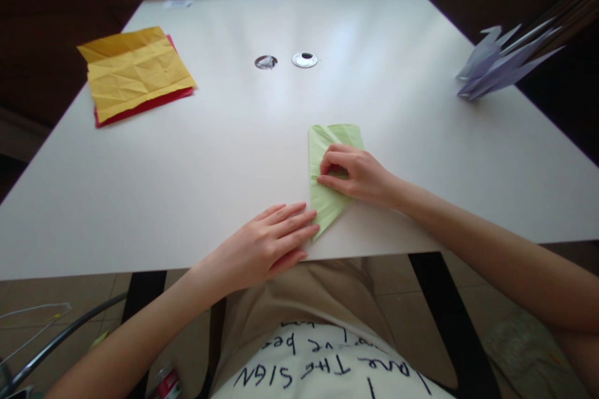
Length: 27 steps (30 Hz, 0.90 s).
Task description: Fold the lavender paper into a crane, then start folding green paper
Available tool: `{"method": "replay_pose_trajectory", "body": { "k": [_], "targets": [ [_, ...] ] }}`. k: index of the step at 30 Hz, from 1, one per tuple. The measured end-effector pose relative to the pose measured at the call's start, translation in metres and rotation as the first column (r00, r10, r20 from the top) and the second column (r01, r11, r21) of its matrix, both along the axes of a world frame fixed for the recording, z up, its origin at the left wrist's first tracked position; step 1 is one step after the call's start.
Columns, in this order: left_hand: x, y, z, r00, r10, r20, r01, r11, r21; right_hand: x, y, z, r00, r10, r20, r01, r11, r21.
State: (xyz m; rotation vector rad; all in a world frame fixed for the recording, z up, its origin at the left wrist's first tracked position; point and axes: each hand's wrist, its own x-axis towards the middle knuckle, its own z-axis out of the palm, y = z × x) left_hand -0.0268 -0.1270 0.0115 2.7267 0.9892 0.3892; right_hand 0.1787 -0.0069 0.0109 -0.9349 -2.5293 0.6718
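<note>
You've got tons of bare white table (206, 156) to work on, so use it: I'd slide the whole job a bit farther in, since a fold goes crisper with solid surface under all of it. The yellow sheet (138, 72) with the red sheet (163, 100) peeking out under it is well off to your left, and the pale purple folded papers (496, 72) stand near the right edge, so neither should get in your way.

The green paper (327, 202) lies right in front of you, close to the near edge, long straight side on the left and a pointed end toward you. Looks like a creasing step to me.

Your left hand (274, 240) is spread flat, not gripping anything, with the fingertips on the lower left side of the paper. Good anchor imo, just press straight down so the sheet can't twist.

Your right hand (353, 171) is curled over the paper, thumb and index bent toward each other. Can't tell if those fingers pinch a layer or only press. Either way, line up the edges first, then run a nail firmly along the fold toward the point. Those little wrinkles near the top could throw the line off, so smooth them first.
</note>
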Motion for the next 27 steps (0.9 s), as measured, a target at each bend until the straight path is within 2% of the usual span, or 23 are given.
{"method": "replay_pose_trajectory", "body": {
  "k": [27],
  "targets": [
    [-0.0009, -0.0014, -0.0022, 1.0, -0.024, -0.012, 0.025, 0.997, 0.07, -0.0014, 0.0004, 0.0004, 1.0, -0.005, -0.005, 0.005, 1.0, 0.025]
  ]
}}
